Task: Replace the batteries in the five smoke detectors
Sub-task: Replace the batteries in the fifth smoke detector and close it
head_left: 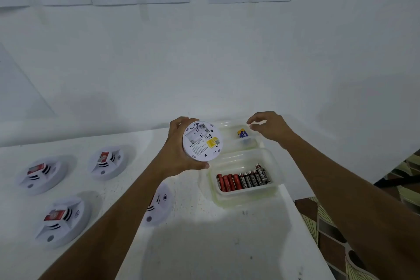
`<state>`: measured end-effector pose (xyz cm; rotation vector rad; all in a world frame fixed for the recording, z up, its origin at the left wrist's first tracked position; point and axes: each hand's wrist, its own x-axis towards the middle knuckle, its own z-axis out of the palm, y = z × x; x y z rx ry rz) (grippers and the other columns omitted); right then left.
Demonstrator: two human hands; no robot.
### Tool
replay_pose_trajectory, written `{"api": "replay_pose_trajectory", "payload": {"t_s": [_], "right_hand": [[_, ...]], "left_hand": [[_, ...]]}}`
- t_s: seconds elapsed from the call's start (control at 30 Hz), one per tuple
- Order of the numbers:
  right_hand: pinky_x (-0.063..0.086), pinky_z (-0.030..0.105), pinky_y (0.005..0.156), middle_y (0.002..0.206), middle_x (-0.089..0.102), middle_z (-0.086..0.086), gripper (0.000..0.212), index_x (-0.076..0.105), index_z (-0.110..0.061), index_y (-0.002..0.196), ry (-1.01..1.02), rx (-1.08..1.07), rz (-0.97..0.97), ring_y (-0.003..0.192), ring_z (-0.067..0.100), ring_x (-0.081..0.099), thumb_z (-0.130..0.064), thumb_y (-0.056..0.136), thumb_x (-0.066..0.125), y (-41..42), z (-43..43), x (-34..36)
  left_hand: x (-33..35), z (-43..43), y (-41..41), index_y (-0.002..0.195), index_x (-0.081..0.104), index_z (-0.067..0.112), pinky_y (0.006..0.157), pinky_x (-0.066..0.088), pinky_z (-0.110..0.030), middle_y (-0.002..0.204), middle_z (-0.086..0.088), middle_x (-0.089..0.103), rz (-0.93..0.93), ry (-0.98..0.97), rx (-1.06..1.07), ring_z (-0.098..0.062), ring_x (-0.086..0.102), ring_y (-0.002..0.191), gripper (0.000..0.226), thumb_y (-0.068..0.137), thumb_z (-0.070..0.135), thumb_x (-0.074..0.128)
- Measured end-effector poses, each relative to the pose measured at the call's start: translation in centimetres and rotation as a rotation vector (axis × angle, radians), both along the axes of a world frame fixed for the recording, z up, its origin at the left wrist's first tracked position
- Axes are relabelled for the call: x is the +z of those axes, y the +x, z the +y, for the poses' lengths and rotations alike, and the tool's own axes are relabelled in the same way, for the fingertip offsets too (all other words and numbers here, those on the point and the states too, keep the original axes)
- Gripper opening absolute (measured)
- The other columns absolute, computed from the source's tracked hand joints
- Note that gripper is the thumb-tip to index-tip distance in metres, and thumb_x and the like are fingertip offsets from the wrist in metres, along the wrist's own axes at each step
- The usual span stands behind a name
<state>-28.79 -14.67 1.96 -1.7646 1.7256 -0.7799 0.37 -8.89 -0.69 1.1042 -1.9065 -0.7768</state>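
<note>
Left hand (179, 148) grips a smoke detector (202, 141) (underside up) beside the battery tub (245, 191).

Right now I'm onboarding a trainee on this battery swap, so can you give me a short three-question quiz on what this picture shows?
1. True or false: the left hand holds a smoke detector with its labelled back towards the camera.
2. How many other detectors lie on the table?
3. The right hand hovers over:
A. the near tray of red and black batteries
B. the far tray with one blue and yellow battery
C. a detector lying on the table

Key: 1 true. 2 four, one partly hidden by the left forearm. 3 B, and its fingers hold nothing.
</note>
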Motion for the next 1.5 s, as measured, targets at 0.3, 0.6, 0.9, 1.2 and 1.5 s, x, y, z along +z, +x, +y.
{"api": "replay_pose_trajectory", "payload": {"t_s": [0.3,0.6,0.9,1.2,1.5], "right_hand": [[0.057,0.024,0.064,0.105,0.067,0.007,0.03,0.073,-0.012,0.109,0.04,0.004,-0.032,0.075,0.016,0.066,0.003,0.089,0.056,0.0,-1.3,-1.1],[0.058,0.037,0.08,0.1,0.072,0.01,0.027,0.073,-0.017,0.11,-0.038,-0.011,0.091,0.068,0.024,0.066,-0.005,0.093,0.056,-0.4,-1.2,-1.0],[0.035,0.029,0.094,0.118,0.064,0.006,0.02,0.073,-0.023,0.105,-0.243,0.06,0.266,0.116,0.026,0.054,-0.018,0.085,0.072,0.1,-1.3,-2.1],[0.052,0.027,0.082,0.089,0.074,0.001,0.02,0.074,-0.02,0.108,-0.005,0.32,0.291,0.084,0.015,0.067,-0.019,0.088,0.07,5.3,-2.4,-0.7],[0.05,0.026,0.084,0.094,0.07,0.001,0.027,0.073,-0.017,0.113,0.188,0.392,0.377,0.083,0.012,0.061,-0.026,0.088,0.07,8.5,-4.0,-1.2]], "left_hand": [[-1.8,-1.4,2.5,0.128,0.036,0.042,0.099,0.029,-0.002,0.135,-0.003,0.034,-0.001,0.01,0.054,0.003,0.034,0.125,0.106,0.037,0.046,0.09],[-1.6,-1.6,2.6,0.122,0.037,0.053,0.101,0.032,-0.006,0.133,0.001,0.034,0.037,0.012,0.059,-0.005,0.036,0.127,0.102,0.035,0.044,0.09],[-1.7,-2.0,3.7,0.124,0.035,0.048,0.1,0.032,-0.004,0.134,0.0,0.033,0.015,0.019,0.09,-0.006,0.036,0.126,0.102,0.037,0.047,0.088],[-1.7,-2.6,3.3,0.124,0.036,0.048,0.1,0.03,-0.004,0.133,-0.001,0.036,0.029,0.005,0.087,-0.009,0.036,0.127,0.1,0.038,0.047,0.088],[-2.2,-3.0,3.3,0.124,0.034,0.047,0.101,0.03,-0.005,0.133,0.003,0.032,-0.003,0.044,0.094,-0.001,0.035,0.125,0.103,0.037,0.046,0.09]]}}
